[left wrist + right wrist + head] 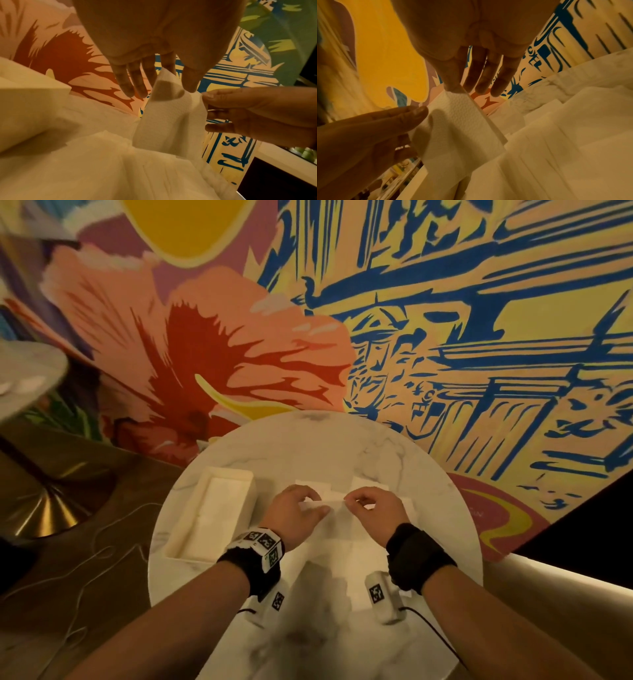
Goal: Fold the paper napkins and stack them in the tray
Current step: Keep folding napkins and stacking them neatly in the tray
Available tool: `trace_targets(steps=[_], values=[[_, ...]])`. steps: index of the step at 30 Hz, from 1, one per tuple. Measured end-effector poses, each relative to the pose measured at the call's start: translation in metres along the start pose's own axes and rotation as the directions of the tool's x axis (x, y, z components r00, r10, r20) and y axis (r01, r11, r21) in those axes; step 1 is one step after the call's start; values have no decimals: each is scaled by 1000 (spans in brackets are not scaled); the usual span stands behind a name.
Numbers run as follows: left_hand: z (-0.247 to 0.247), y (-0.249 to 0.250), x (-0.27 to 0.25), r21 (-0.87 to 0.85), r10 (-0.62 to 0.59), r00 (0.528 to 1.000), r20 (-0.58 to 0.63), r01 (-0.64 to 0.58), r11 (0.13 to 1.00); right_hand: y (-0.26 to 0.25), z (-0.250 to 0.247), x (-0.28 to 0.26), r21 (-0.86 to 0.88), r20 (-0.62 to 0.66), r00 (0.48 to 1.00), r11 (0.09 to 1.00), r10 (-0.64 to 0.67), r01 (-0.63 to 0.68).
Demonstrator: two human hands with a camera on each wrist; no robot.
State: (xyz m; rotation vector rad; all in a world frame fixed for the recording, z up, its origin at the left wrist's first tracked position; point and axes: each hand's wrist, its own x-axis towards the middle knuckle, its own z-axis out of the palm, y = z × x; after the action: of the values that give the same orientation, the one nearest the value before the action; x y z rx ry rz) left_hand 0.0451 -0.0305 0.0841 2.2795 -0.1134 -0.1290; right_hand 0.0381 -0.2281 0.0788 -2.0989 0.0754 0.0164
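Round white marble-topped table [342,446], set against a wall painted with a red-and-pink flower and blue line drawings [445,320].

Both hands raised a little above the tabletop, near its centre. Between them: one white embossed paper napkin [164,121], held up off the table and hanging down from its top edge.

Left hand [294,513] pinches the napkin's upper left corner between thumb and forefinger; remaining fingers [135,81] extended and loose, not touching the paper. Grip is on the napkin.

Right hand [373,511] pinches the upper right corner, thumb [452,79] pressed on the top edge; the other fingers hang straight beside it. Grip also on the napkin. In the right wrist view the napkin [458,129] shows a thick layered edge along one side, so it appears already doubled at least once; how many folds I cannot tell.

Under and beyond the hands: spread of flat white paper napkins [342,559], overlapping in rows on the marble.

Cream rectangular tray [246,474] on the left part of the table, just beside the left hand, apart from it. Contents hard to make out in the warm light.

Black wrist straps on both forearms.
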Motion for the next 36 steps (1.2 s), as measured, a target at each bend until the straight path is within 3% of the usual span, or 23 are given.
trace_targets(steps=[5,9,16,19,21,26,30,36], values=[[-15,2,0,46,61,991,117,-67,997,-21,17,-1,23,111,994,1000,-13,10],[-29,-4,2,98,66,995,68,-73,993,-25,19,5,73,41,999,997,21,-24],[-44,-12,4,-150,-17,999,-33,11,989,-29,18,12,228,-21,993,968,114,-106],[-44,-15,4,-171,-39,999,38,45,984,-35,19,14,324,-36,987,936,156,-136],[-44,-15,3,-158,-42,997,64,52,986,-39,20,13,387,15,984,906,179,-171],[-46,-14,0,-273,-39,999,-35,28,961,-46,35,1,407,208,966,884,154,-229],[-49,-16,-4,-318,-41,999,20,45,947,-47,43,0,405,200,967,885,158,-228],[-61,-37,-5,-297,-121,989,-84,91,950,-45,45,6,411,223,953,866,206,-284]])
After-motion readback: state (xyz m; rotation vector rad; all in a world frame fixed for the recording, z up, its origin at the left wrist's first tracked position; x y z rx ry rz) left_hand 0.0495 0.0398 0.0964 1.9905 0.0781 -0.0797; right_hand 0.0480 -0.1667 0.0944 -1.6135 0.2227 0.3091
